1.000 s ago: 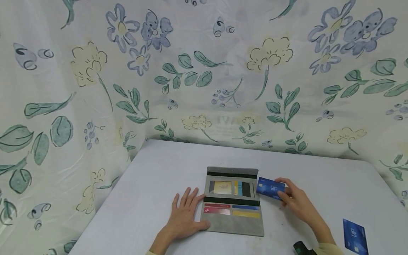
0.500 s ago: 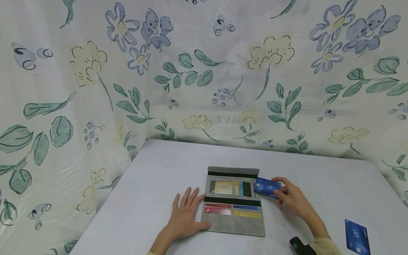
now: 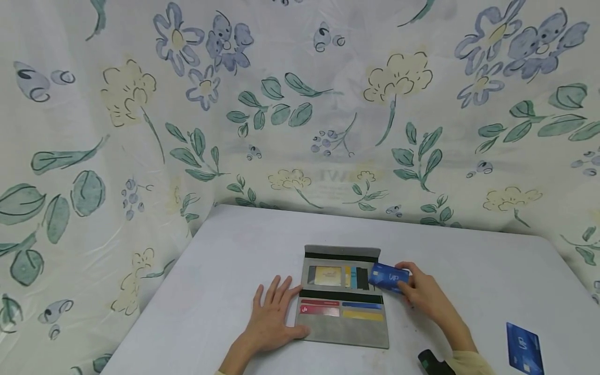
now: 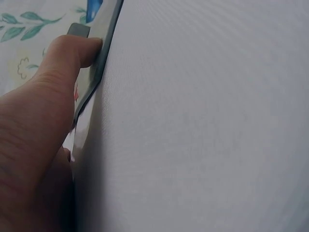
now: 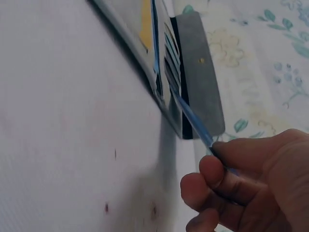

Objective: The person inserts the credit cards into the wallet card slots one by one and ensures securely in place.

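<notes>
A grey wallet [image 3: 347, 331] lies unfolded on the white table, with cards showing in its slots and a clear window in its upper half. My left hand [image 3: 271, 319] rests at the wallet's left edge, fingers spread and straight, the thumb on its lower panel. In the left wrist view that thumb [image 4: 72, 53] presses on the wallet's edge. My right hand [image 3: 424, 292] pinches a blue VIP card [image 3: 386, 277] by its right end. The card's left end overlaps the right edge of the wallet's upper half; in the right wrist view its tip meets the slots there.
Another blue VIP card [image 3: 523, 348] lies on the table at the right. A dark device [image 3: 433, 363] sits by the right sleeve. Behind the white table [image 3: 225, 250] hangs a floral cloth [image 3: 290, 146].
My right hand has moved left with the blue card, whose left end has gone from beside the wallet to over its right edge. The left hand has stayed in place.
</notes>
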A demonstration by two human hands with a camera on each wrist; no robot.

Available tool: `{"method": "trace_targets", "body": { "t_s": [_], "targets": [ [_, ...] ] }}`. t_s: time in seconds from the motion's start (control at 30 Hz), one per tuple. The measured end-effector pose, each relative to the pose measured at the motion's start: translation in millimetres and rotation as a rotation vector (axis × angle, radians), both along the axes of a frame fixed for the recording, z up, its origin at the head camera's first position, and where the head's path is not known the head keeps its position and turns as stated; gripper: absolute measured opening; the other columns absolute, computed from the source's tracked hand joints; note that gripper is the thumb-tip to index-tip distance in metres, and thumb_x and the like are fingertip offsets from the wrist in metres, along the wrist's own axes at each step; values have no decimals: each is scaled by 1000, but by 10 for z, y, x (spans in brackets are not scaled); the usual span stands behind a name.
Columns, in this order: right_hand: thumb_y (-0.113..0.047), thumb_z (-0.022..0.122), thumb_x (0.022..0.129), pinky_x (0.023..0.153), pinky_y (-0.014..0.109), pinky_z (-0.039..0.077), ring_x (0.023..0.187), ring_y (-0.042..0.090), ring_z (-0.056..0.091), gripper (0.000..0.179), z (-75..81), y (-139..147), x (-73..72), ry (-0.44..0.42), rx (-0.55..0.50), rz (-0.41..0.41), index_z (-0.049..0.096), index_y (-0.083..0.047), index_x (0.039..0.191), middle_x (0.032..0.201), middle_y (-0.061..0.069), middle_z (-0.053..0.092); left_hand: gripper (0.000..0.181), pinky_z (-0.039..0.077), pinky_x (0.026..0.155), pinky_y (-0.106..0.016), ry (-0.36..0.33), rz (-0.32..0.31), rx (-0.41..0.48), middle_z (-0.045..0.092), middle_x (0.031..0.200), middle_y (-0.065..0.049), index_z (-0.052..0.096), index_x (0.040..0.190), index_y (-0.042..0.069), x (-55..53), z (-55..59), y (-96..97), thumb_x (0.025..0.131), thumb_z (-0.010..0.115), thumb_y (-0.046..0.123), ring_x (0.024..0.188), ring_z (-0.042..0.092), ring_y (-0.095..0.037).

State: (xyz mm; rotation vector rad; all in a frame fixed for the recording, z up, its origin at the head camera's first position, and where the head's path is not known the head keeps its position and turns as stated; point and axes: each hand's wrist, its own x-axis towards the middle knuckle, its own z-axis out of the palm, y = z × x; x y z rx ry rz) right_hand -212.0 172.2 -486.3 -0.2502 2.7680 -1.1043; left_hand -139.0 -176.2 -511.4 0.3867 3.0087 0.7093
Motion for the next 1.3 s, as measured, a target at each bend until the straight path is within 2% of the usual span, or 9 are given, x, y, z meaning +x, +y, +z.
{"method": "trace_targets", "body": {
  "t_s": [0.13, 0.23, 0.33, 0.43, 0.57, 0.93, 1.17, 1.3],
  "targets": [
    [-7, 60, 94, 59, 31, 42, 66, 18, 50, 42, 46, -76, 24, 63, 80, 17, 46, 0, 132, 72, 6, 54, 88, 1, 115, -65, 3, 1, 1, 30, 159, -13, 43, 146, 15, -4, -15, -4, 77, 69, 61, 149, 14, -39],
    [-7, 61, 93, 71, 43, 54, 77, 24, 58, 41, 69, -109, 35, 83, 118, 15, 48, 1, 130, 89, 18, 66, 88, 0, 115, -65, 1, 0, 4, 30, 159, -13, 43, 146, 14, -6, -18, -4, 77, 69, 61, 149, 13, -39],
    [-6, 62, 91, 80, 52, 55, 86, 29, 63, 40, 89, -125, 46, 73, 128, 17, 50, 2, 129, 105, 27, 67, 88, 0, 115, -65, -4, 0, 9, 30, 159, -14, 43, 146, 14, -3, -15, -3, 77, 69, 61, 149, 13, -39],
    [-7, 62, 92, 68, 42, 55, 76, 24, 62, 40, 97, -126, 52, 14, 103, 20, 51, 3, 129, 90, 20, 67, 88, 0, 115, -65, -6, 0, 15, 30, 159, -14, 43, 147, 14, -2, -12, -3, 77, 69, 61, 149, 13, -39],
    [-8, 61, 93, 55, 30, 43, 61, 16, 52, 40, 76, -111, 48, -55, 73, 25, 51, 2, 130, 70, 5, 56, 88, 0, 115, -65, -6, -1, 15, 30, 159, -14, 43, 147, 14, -3, -15, -4, 77, 69, 61, 149, 13, -39],
    [-8, 59, 93, 59, 31, 40, 65, 17, 51, 39, -3, -64, -31, -51, 75, 59, 52, -1, 131, 73, 5, 55, 88, 0, 115, -65, -1, -3, 18, 29, 159, -14, 42, 147, 14, -6, -20, -3, 77, 69, 61, 149, 13, -40],
    [-9, 59, 93, 73, 40, 47, 82, 24, 55, 36, 7, -66, -100, -41, 122, 79, 56, -6, 129, 90, 10, 61, 88, 0, 115, -65, 4, 0, 6, 30, 159, -14, 43, 146, 14, -6, -18, 0, 77, 69, 61, 149, 14, -39],
    [-9, 58, 94, 68, 38, 46, 79, 23, 55, 36, 0, -74, -125, -40, 122, 89, 55, -7, 130, 89, 9, 60, 88, 0, 115, -65, 8, 3, 2, 30, 159, -13, 43, 146, 15, -3, -20, 1, 76, 69, 61, 149, 14, -39]
  ]
}}
